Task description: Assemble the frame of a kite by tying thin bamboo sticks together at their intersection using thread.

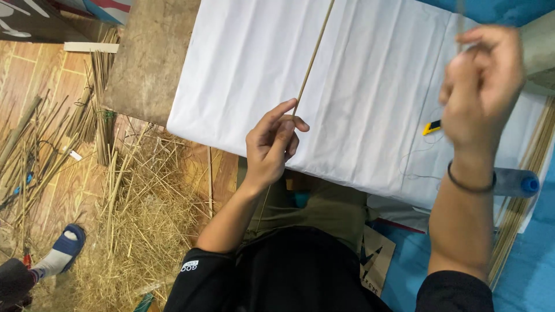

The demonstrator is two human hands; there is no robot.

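Left hand pinching a thin bamboo stick btw thumb & fingers, stick runs up across the white sheet away from me. Right hand is raised off to the right, well apart from it, blurry, fingers closed on thin thread I think, can't tell for sure. Yellow cutter sits near my right wrist.

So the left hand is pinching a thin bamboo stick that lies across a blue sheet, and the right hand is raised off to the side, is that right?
Not quite: the sheet is white, not blue. The head view shows the left hand pinching the thin bamboo stick lying across it, with the right hand raised off to the side.
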